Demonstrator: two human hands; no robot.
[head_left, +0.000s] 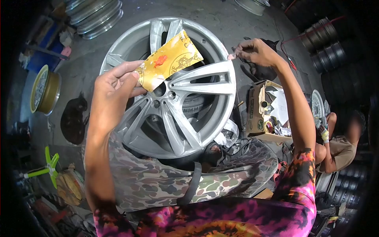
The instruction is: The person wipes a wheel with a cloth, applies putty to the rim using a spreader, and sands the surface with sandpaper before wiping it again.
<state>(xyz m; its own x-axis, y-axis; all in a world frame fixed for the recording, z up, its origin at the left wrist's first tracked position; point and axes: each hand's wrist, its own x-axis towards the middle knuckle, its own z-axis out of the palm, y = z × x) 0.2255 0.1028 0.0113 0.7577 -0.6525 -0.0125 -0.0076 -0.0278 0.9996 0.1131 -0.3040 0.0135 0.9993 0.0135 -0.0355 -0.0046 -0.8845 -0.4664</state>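
Observation:
My left hand [118, 85] pinches the near edge of a yellow paper piece [171, 59] with dark print and a smear of orange-red paste. The paper is above a large silver-grey alloy wheel [203, 79], which has whitish patches on its spokes and rim. My right hand [252, 51] is at the wheel's upper right rim, thumb and fingers drawn together, with a small pinkish bit at the fingertips. What that bit is cannot be made out.
An open cardboard box [256, 110] with scraps stands right of the wheel. A gold wheel [45, 90] and a black animal [74, 120] are at left. Another dark animal [262, 73] lies beyond my right hand. A co-worker [339, 148] sits at far right. Stacked rims [94, 17] stand at top left.

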